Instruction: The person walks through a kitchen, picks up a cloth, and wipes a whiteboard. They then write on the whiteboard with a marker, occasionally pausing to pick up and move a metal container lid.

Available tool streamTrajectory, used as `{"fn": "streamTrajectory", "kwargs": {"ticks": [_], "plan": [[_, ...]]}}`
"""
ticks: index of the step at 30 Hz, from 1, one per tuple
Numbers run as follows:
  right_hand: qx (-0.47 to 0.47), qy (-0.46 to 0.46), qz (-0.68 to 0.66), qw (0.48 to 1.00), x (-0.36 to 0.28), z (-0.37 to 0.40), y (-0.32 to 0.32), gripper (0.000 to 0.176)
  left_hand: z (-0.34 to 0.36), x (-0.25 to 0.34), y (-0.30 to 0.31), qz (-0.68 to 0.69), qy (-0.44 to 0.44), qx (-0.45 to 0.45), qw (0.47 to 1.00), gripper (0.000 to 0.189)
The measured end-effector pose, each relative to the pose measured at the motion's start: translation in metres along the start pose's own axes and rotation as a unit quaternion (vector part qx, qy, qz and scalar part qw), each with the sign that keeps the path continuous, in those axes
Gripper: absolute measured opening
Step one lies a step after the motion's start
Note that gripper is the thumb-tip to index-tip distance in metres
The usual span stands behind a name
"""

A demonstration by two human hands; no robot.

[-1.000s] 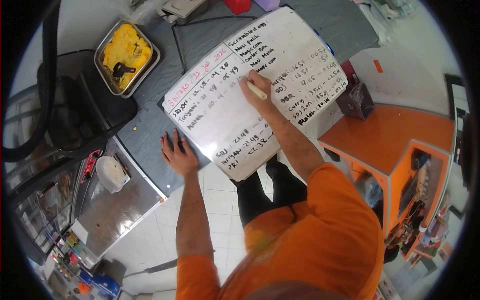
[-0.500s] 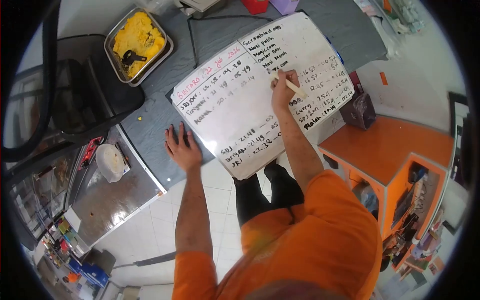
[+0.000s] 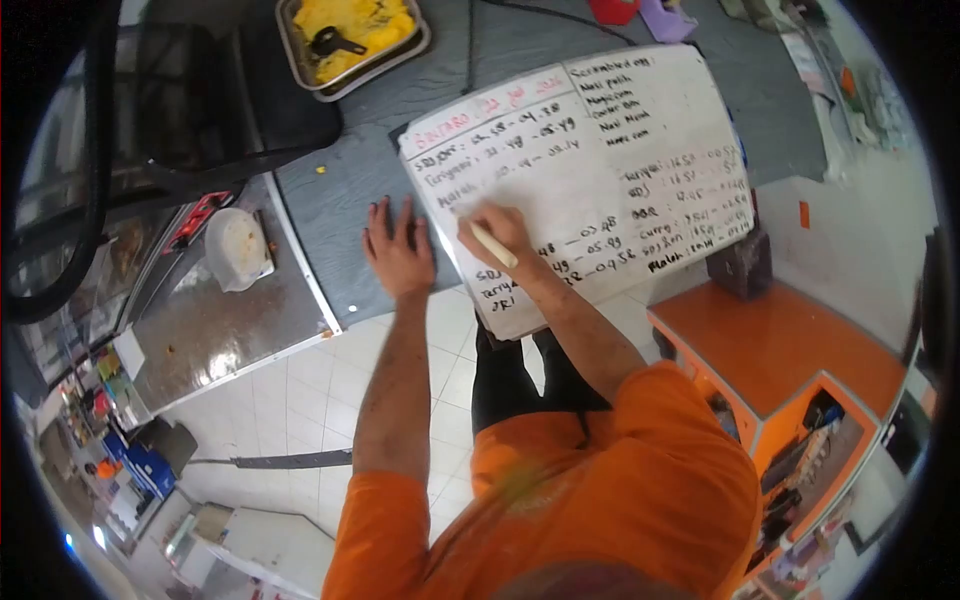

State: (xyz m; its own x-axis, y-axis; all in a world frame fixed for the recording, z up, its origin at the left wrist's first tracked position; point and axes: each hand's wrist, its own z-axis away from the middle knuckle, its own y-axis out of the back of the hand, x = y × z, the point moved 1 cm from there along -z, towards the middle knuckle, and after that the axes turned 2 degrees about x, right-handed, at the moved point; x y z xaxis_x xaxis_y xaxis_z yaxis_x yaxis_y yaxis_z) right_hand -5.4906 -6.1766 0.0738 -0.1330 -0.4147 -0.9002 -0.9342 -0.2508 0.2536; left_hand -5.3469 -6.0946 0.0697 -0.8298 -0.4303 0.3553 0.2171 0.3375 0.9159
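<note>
A whiteboard (image 3: 590, 185) covered in handwritten lists and times lies tilted on the grey tabletop (image 3: 330, 200), its near corner jutting past the front edge. Pinched in my right hand (image 3: 505, 228) is a cream-coloured marker (image 3: 493, 246). That hand is over the left part of the board, below the upper-left list; the marker's tip is hidden by my fingers. My left hand (image 3: 400, 250) rests palm down on the tabletop, fingers spread, just left of the board and holding nothing.
A metal tray (image 3: 375, 73) of yellow scrambled egg (image 3: 365, 22) with a black scoop (image 3: 335, 42) stands at the back. To the left are a black appliance (image 3: 240, 110) and a white container (image 3: 236, 250). An orange cabinet (image 3: 770, 345) stands at the right.
My right hand has moved with the marker from the upper middle of the whiteboard to its left side. The view has shifted; my left hand stays flat on the tabletop.
</note>
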Motion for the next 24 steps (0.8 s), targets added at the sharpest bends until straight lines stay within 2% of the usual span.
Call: {"fn": "streamTrajectory", "kwargs": {"ticks": [1, 3, 9, 12, 14, 21, 24], "plan": [[-0.001, 0.039, 0.012, 0.999, 0.0024, 0.0029, -0.0004, 0.021, 0.0004, -0.0023, 0.0002, -0.011, -0.003, 0.003, 1.0, 0.036], [-0.019, 0.011, -0.008, 1.0, 0.0023, 0.0027, 0.0015, 0.021, 0.001, -0.0024, -0.0024, -0.011, -0.008, 0.002, 1.0, 0.037], [-0.028, 0.036, -0.005, 0.999, -0.0009, 0.0029, 0.0046, 0.021, 0.0009, -0.0026, -0.0002, -0.043, -0.004, -0.006, 0.999, 0.039], [-0.042, -0.003, -0.005, 0.999, 0.0001, 0.0033, 0.0057, 0.021, 0.0009, -0.0016, 0.0015, -0.042, -0.004, -0.009, 0.999, 0.038], [-0.019, 0.027, 0.009, 0.999, -0.0016, 0.0036, 0.0051, 0.022, -0.0001, -0.001, 0.0012, -0.04, -0.002, -0.009, 0.999, 0.038], [-0.042, 0.063, 0.021, 0.997, 0.0, 0.0052, 0.0038, 0.021, 0.0008, -0.0037, -0.0009, -0.009, -0.001, 0.013, 1.0, 0.037], [-0.021, 0.063, 0.036, 0.997, 0.0041, 0.006, -0.0018, 0.019, 0.0004, -0.0031, 0.0008, -0.005, 0.01, 0.011, 1.0, 0.036]]}}
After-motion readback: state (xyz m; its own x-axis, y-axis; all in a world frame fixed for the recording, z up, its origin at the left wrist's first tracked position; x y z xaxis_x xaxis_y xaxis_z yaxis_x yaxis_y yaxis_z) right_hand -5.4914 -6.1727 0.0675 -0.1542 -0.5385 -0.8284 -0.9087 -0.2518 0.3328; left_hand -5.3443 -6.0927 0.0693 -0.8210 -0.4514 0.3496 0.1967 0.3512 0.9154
